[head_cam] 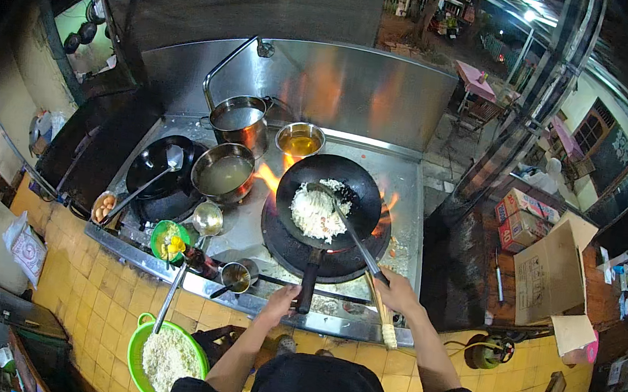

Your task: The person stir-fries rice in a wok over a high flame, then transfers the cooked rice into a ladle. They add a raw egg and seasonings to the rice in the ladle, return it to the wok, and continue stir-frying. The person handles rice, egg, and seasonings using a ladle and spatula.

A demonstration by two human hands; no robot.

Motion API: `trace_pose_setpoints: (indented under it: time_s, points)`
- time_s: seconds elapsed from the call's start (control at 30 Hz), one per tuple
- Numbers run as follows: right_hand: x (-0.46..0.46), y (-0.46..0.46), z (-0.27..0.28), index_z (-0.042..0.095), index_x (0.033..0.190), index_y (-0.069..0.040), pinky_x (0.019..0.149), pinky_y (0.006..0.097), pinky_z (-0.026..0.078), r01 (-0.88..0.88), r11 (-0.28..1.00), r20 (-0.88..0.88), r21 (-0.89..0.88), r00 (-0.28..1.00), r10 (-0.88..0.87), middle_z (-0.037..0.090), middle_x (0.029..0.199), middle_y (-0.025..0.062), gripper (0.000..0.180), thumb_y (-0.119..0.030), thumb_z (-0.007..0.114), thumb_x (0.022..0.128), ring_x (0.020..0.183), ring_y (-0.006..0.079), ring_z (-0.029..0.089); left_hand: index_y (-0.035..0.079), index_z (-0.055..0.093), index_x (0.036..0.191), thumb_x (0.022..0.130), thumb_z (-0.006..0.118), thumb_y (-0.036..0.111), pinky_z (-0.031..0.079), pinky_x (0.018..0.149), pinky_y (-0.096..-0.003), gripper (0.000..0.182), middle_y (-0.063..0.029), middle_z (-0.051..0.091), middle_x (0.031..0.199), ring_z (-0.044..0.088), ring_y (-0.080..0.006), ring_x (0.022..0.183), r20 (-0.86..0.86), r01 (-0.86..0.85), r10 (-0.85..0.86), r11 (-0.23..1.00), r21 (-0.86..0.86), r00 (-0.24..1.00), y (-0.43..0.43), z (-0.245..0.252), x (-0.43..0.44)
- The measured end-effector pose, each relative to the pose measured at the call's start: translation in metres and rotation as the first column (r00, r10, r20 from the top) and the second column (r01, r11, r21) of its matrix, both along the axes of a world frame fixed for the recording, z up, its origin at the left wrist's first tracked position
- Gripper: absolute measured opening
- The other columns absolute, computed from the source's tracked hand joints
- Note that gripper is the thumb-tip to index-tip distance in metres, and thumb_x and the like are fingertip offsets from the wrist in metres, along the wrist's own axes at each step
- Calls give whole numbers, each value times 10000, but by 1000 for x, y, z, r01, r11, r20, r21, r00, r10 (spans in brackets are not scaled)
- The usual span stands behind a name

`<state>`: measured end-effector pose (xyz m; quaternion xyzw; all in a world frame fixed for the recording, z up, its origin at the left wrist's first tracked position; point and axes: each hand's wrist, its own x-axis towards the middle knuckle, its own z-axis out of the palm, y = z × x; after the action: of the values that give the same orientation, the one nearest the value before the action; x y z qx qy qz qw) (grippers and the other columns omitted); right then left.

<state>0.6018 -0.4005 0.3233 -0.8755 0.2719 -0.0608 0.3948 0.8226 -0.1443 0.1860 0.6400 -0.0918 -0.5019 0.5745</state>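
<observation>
A black wok (369, 197) sits over a lit burner ring (278, 244), with flames rising on both sides. White rice (315, 214) with small bits mixed in lies in it. My right hand (395, 291) is closed around the handle of a metal ladle (360, 243), whose head rests in the rice. My left hand (279, 304) is at the stove's front edge, just left of the end of the wok handle (311, 272). Its fingers are partly hidden, and whether they grip something there cannot be told.
Left of the wok stand a pot of cloudy liquid (224, 174), a taller steel pot (238, 116) and a second wok (148, 158). Yellow oil fills a bowl (300, 140) behind. A green basket of rice (170, 357) is low left. A bamboo brush (386, 322) lies near my right hand.
</observation>
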Motion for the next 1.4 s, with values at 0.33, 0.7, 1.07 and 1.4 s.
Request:
trace_pose_setpoints:
  time_s: [0.33, 0.7, 1.07, 1.4]
  points:
    - [47, 87, 27, 507, 1366, -44, 867, 518, 531, 74, 976, -380, -203, 913, -148, 676, 947, 295, 475, -248, 556, 940, 942, 431, 683, 102, 560, 817, 949, 653, 267, 514, 525, -292, 231, -35, 570, 671, 557, -155, 555, -613, -3, 59, 996, 92, 788, -79, 40, -2]
    - [-19, 60, 97, 579, 1172, -60, 738, 501, 517, -125, 984, -268, -126, 960, 88, 655, 842, 254, 335, -200, 619, 870, 824, 460, 646, 84, 487, 779, 928, 591, 93, 450, 485, -262, 182, -5, 490, 635, 498, -106, 525, -734, -183, 28, 974, -132, 679, -49, 163, -37]
    - [-59, 42, 57, 540, 1316, -85, 804, 511, 538, -40, 946, -493, -322, 860, -132, 687, 916, 229, 476, -243, 626, 874, 912, 447, 658, 92, 502, 750, 888, 638, 104, 445, 504, -279, 194, 0, 499, 624, 491, -116, 516, -710, -70, -43, 989, -129, 703, -37, 144, -26]
    - [24, 38, -4, 560, 1118, 3, 436, 421, 450, 264, 894, -212, 363, 957, -197, 564, 596, 113, 325, -291, 447, 1039, 418, 235, 559, 70, 524, 752, 905, 604, 145, 425, 511, -279, 188, -11, 499, 609, 487, -120, 519, -492, 70, -172, 973, -219, 853, -44, 43, -8]
